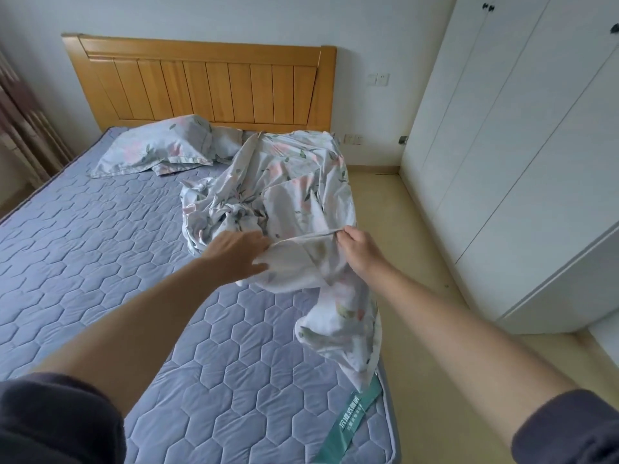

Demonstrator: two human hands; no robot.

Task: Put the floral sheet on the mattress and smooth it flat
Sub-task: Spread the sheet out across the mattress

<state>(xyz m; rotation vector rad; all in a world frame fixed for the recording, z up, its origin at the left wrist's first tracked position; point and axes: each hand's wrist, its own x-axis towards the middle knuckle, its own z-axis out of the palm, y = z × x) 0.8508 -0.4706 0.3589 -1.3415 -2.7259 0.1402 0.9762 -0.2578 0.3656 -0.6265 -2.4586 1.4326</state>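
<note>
Over the mattress (100,262), left hand (234,251) and right hand (360,249) pinch floral sheet (294,182).

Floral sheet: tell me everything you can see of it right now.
The floral sheet is thin white cloth printed with pink flowers and green leaves. It lies crumpled on the right side of the grey quilted mattress, one end trailing off the edge. The right hand pinches its hem; the left hand touches it, grip unclear.

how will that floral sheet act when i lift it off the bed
Probably floppy: the floral sheet sags below the hem pinched by the right hand. Likely light, since a fingertip pinch holds it up. It may drag and bunch, as most lies crumpled on the mattress.
</note>
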